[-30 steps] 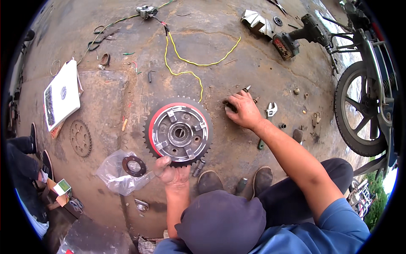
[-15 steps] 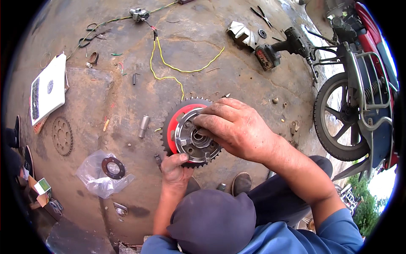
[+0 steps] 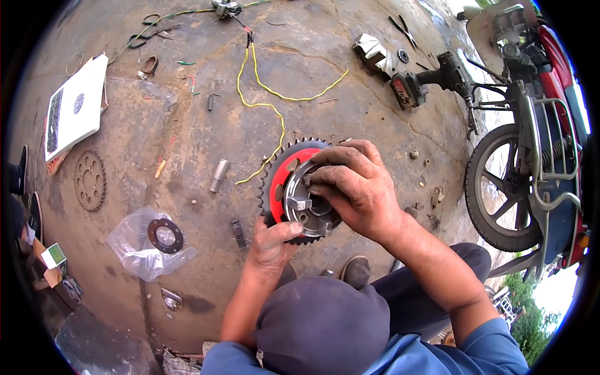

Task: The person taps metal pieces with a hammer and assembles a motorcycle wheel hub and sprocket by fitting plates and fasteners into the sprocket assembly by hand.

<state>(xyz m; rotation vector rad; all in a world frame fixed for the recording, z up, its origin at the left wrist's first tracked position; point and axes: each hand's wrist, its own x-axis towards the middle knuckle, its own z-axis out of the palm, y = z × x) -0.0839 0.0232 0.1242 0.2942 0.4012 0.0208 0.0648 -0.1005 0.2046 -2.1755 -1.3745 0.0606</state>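
Floor [image 3: 206, 140]: held sprocket [image 3: 275, 173], bag [image 3: 140, 255] with ring [image 3: 153, 231]

An open-air motorcycle repair workshop.
A motorcycle [image 3: 524, 119] stands at the right; on the stained concrete floor [image 3: 206, 144] lie a cordless power driver [image 3: 431, 77], pliers [image 3: 403, 31], a loose sprocket [image 3: 99, 187] and yellow wires [image 3: 282, 125], while a sprocket-and-hub assembly [image 3: 299, 203] is in hand. Green foliage [image 3: 524, 309] and bright sky [image 3: 556, 297] at the lower right show the place open to the outside; the chromed machine [image 3: 504, 305] beside them, squeezed small at the rim, may be a second motorcycle.
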